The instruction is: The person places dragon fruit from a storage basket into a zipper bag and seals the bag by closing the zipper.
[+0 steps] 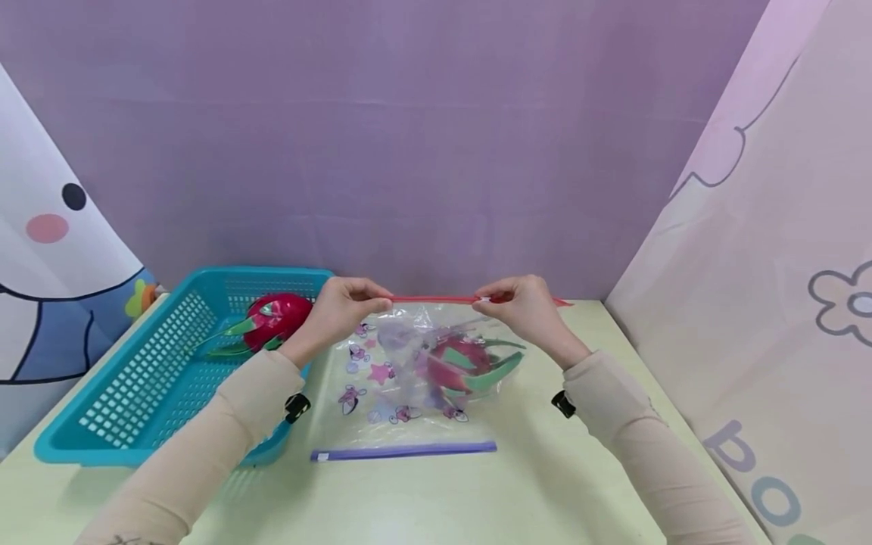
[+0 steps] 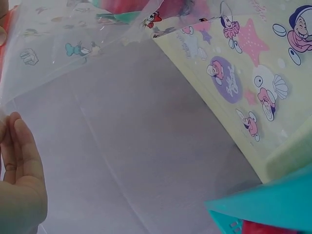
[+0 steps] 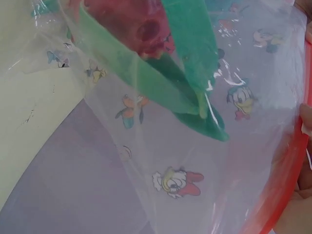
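Observation:
A clear zip bag with a red top strip (image 1: 432, 299) is held up over the table, printed with small cartoon figures (image 3: 176, 183). Inside it sits a red dragon fruit (image 1: 443, 371) with long green leaves (image 3: 190, 44). My left hand (image 1: 344, 309) pinches the strip's left end between thumb and forefinger. Further right, my right hand (image 1: 526, 306) pinches the strip at a small white slider (image 1: 484, 299). A second clear bag with a purple strip (image 1: 409, 452) lies flat on the table below, printed with pink stars (image 2: 252, 41).
To the left stands a teal plastic basket (image 1: 109, 456) holding another red dragon fruit (image 1: 275, 318) with green leaves. The pale table (image 1: 436, 507) meets a purple cloth backdrop (image 1: 436, 151), with printed cloths on both sides.

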`<act>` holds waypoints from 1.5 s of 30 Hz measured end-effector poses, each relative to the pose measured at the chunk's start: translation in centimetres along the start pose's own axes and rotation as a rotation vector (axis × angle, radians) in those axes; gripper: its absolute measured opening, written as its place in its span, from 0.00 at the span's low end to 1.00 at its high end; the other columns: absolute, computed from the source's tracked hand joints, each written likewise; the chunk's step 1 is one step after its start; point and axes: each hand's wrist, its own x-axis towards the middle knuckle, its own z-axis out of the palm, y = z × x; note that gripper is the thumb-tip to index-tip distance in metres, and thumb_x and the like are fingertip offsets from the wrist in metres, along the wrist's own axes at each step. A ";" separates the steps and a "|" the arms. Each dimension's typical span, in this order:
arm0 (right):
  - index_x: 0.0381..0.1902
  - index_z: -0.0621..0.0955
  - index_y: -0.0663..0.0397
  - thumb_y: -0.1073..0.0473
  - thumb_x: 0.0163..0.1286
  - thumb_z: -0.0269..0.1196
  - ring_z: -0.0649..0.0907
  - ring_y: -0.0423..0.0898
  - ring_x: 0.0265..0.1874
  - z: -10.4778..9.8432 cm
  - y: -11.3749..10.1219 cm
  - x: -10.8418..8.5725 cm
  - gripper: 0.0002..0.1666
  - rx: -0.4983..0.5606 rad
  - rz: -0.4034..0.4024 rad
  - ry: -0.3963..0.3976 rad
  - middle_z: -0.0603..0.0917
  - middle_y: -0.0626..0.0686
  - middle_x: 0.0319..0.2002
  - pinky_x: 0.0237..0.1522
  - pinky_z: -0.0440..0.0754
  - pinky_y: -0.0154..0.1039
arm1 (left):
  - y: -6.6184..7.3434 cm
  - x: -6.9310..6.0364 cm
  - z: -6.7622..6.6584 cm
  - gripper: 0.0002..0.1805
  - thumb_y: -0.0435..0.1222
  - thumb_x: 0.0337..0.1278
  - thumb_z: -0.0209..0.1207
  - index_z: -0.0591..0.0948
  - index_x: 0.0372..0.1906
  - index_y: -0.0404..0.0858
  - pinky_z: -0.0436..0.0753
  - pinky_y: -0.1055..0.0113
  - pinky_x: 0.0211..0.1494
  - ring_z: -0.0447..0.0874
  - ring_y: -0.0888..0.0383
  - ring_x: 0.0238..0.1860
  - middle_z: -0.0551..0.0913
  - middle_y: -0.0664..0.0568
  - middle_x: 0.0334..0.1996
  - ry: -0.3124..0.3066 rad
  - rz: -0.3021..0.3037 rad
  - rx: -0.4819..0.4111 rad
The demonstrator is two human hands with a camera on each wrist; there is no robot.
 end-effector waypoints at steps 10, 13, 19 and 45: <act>0.33 0.86 0.50 0.57 0.56 0.67 0.79 0.46 0.27 0.1 0.0 -0.1 0.07 -0.015 -0.030 0.008 0.85 0.50 0.32 0.27 0.79 0.38 | -0.4 -0.1 0.0 0.10 0.39 0.52 0.62 0.85 0.37 0.37 0.81 0.61 0.39 0.81 0.55 0.34 0.85 0.47 0.35 0.001 0.007 0.008; 0.33 0.86 0.50 0.58 0.55 0.68 0.80 0.46 0.27 0.1 0.1 -0.1 0.07 -0.008 -0.037 0.007 0.85 0.50 0.32 0.27 0.79 0.38 | -0.4 0.0 -0.1 0.10 0.38 0.52 0.62 0.85 0.37 0.37 0.81 0.58 0.39 0.81 0.54 0.34 0.85 0.46 0.35 0.001 0.016 0.009; 0.32 0.86 0.50 0.58 0.55 0.68 0.80 0.46 0.27 -0.1 0.2 -0.1 0.06 0.001 -0.033 0.012 0.85 0.50 0.31 0.26 0.79 0.38 | -0.2 0.1 -0.1 0.09 0.38 0.52 0.62 0.85 0.37 0.39 0.81 0.63 0.37 0.81 0.54 0.34 0.85 0.46 0.35 -0.001 0.014 0.016; 0.31 0.86 0.48 0.58 0.55 0.67 0.80 0.44 0.28 -0.6 0.5 -0.3 0.04 -0.035 -0.105 0.041 0.85 0.49 0.30 0.26 0.79 0.38 | 0.3 -0.2 -0.5 0.10 0.40 0.53 0.61 0.85 0.38 0.39 0.79 0.67 0.34 0.79 0.53 0.35 0.84 0.47 0.35 -0.014 -0.016 0.052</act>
